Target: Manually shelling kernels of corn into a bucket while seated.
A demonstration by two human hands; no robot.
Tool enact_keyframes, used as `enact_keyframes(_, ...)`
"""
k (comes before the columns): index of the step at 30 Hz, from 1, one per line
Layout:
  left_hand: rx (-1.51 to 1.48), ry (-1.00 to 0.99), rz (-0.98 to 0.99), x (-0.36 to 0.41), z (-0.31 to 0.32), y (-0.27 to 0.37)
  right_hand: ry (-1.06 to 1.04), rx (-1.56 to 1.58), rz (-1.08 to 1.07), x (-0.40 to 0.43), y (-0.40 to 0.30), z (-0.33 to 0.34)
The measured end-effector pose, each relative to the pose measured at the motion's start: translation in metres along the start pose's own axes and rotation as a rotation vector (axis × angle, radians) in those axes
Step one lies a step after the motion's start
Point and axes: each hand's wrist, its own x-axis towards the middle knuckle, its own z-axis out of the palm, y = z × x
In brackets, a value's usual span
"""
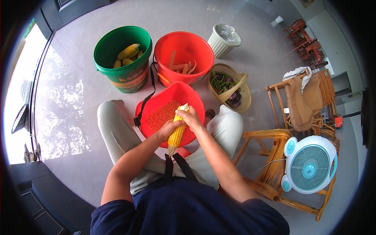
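Both of my hands hold a yellow ear of corn [176,133] in the air over a red plastic basin [199,108]. My left hand [170,128] grips the middle of the ear, and my right hand [190,117] is closed around it near its pale blunt end. The tapered, dried tip points back towards my body. Loose corn kernels [161,114] cover the basin's bottom, looking orange against the red plastic. The basin sits between my knees, with a black strap [145,102] at its left side.
Beyond the basin stand a green bucket [102,63] holding several corn ears [128,51] and a red bucket [182,38] with bare cobs [182,67]. To the right are a basket [246,101] of green peppers and eggplants, a ribbed waste bin [221,48], and a fan [310,167] on a wooden chair [270,164].
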Motion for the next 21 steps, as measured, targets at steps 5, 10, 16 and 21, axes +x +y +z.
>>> enact_keyframes(5,0.030,0.016,-0.025,-0.001,0.003,0.002,0.016,-0.090,-0.013,0.007,0.011,-0.004)
enact_keyframes(10,-0.059,0.025,0.001,-0.006,0.009,0.010,-0.028,0.218,0.150,0.005,-0.001,-0.014)
enact_keyframes(16,-0.236,-0.054,-0.035,-0.010,0.007,0.014,-0.217,0.196,0.036,-0.007,-0.017,-0.016)
enact_keyframes(21,0.029,-0.008,0.080,-0.005,0.005,0.004,0.046,0.036,-0.124,-0.009,0.000,0.007)
